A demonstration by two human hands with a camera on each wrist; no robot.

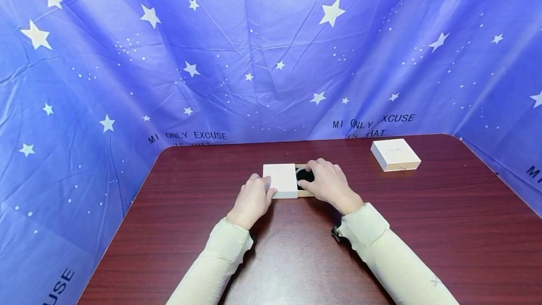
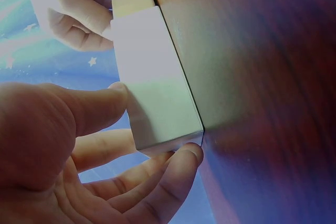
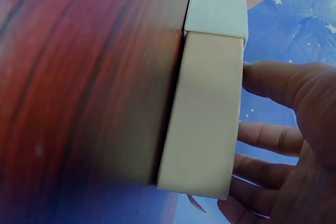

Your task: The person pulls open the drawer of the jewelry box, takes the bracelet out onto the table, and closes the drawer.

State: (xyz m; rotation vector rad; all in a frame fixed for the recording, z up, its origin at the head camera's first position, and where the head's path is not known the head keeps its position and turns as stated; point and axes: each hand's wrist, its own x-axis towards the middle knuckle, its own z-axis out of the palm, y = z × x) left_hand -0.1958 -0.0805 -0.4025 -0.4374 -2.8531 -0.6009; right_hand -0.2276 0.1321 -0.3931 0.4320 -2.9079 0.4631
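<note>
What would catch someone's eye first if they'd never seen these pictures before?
Probably the blue star-printed cloth hanging behind and beside the reddish-brown table. Next would come the partly open pale box toward the table's far side, around the middle, with the left grip holding it and the right grip at its exposed drawer. A second pale box, which looks closed, sits near the far right corner.

Dark inside of the drawer (image 1: 304, 193) partly hidden by the right hand (image 1: 329, 181), print on the box (image 1: 395, 158) near the bench's (image 1: 292, 262) far right corner too small to read, bench's near edge cut off.
</note>
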